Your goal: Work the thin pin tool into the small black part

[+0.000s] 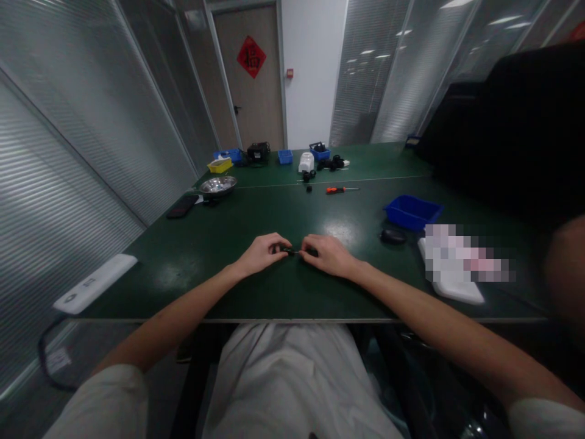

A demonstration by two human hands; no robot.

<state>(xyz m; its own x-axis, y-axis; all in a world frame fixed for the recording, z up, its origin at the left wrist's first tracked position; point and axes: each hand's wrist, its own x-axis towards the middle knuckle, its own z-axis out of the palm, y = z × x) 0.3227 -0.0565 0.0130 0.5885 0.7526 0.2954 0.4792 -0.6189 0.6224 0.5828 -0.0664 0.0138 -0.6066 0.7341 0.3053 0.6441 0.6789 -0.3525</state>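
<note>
Over the green table, my left hand [261, 253] is closed in a pinch around a small dark part [287, 250], too small to identify. A thin, metal-looking piece [297, 252] sticks out of it toward my right hand [329, 255]. The thumb and fingers of that hand are pinched together at the piece's right end, and what they grip there is mostly hidden. Both hands rest close together near the table's middle, their fingertips almost meeting. Farther back lies an orange-and-black screwdriver [337, 190], and a small black piece [309, 189] sits to its left.
On the right are a blue tray [414, 213], a black computer mouse [393, 236] and a white pad [457, 291]. A metal bowl [218, 186] and a phone [182, 207] sit at left. A white power strip [95, 283] lies along the left edge. A person's dark sleeve [512, 122] shows at right.
</note>
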